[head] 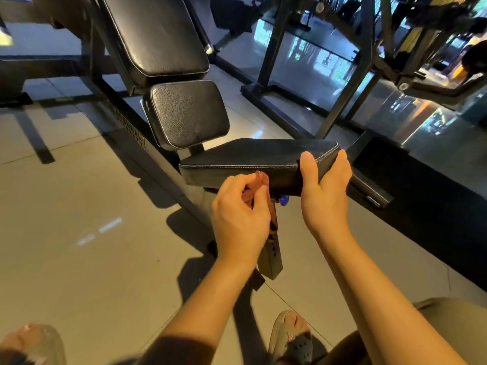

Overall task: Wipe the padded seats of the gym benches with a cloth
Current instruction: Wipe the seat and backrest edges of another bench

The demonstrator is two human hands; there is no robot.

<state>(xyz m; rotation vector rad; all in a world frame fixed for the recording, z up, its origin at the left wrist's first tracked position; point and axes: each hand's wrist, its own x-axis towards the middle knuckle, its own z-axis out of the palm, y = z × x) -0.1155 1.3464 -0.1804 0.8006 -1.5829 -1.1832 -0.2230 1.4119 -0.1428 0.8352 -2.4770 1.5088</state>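
The padded seat (pixel 250 156) lies just above the middle of the view. Its long axis runs from 9 o'clock to 3 o'clock, with the right end tipped slightly up towards 2 o'clock. The stitched near edge faces the person.

The right hand (pixel 325 191) clasps the seat's right corner. The thumb lies on the near face up to the seam, and the fingers wrap round the far side of the corner.

At 9 o'clock from it, the left hand (pixel 238 219) has its fingers curled tight on a reddish-brown cloth (pixel 259 180). The bunched top of the cloth touches the seat's front face, and the rest hangs down towards 6 o'clock, its long axis near vertical.

A blue knob (pixel 284 200) shows under the seat between the hands. At 11 o'clock from the seat stand a smaller pad (pixel 187 114) and, above it, the tilted backrest (pixel 155 35). A sandalled foot (pixel 292 338) rests on the tiles at 6 o'clock.
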